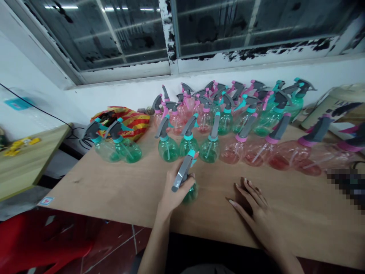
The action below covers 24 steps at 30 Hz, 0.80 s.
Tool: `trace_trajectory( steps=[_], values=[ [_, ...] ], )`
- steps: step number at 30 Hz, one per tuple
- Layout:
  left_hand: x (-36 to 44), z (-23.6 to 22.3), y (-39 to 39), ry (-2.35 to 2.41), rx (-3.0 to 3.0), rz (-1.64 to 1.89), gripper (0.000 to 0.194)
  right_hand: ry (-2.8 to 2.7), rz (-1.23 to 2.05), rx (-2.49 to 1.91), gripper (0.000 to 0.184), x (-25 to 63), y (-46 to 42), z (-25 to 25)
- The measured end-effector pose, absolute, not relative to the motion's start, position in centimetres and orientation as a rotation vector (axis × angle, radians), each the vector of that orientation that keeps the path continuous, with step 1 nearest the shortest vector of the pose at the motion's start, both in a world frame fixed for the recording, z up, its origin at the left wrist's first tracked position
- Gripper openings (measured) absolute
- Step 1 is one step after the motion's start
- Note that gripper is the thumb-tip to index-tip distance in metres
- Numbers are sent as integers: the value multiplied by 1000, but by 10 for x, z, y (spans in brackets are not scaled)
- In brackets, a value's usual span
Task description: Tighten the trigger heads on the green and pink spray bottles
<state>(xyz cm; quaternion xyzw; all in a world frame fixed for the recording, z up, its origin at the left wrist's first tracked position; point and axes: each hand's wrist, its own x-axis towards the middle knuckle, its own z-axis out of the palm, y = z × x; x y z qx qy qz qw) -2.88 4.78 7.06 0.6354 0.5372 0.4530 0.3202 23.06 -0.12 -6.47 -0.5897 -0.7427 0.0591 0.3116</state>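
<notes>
Brown wooden surface is spreading beneath both hands; left fingers are gripping a round, translucent green plastic spray bottle around its grey-and-turquoise trigger head, near the front edge, while right fingers are resting open. Its body is probably feeling light, thin and slick, the neck offering surer hold. Beyond, green and pink bottles are standing close together.

The table has a striped bag at its far left corner, a red chair by its near left.
</notes>
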Motion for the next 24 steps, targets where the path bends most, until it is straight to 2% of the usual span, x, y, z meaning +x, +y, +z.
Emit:
trace_trajectory(
  steps=[8, 14, 24],
  values=[
    [-29, 64, 49, 1437, 1616, 1269, 34, -1956, 164, -1564, 59, 229, -2, -60],
    [-27, 71, 49, 1398, 1604, 1254, 47, -1954, 181, -1572, 61, 229, -2, -60],
    [-28, 69, 48, 1354, 1593, 1197, 34, -1946, 158, -1568, 61, 229, 0, -61]
  ],
)
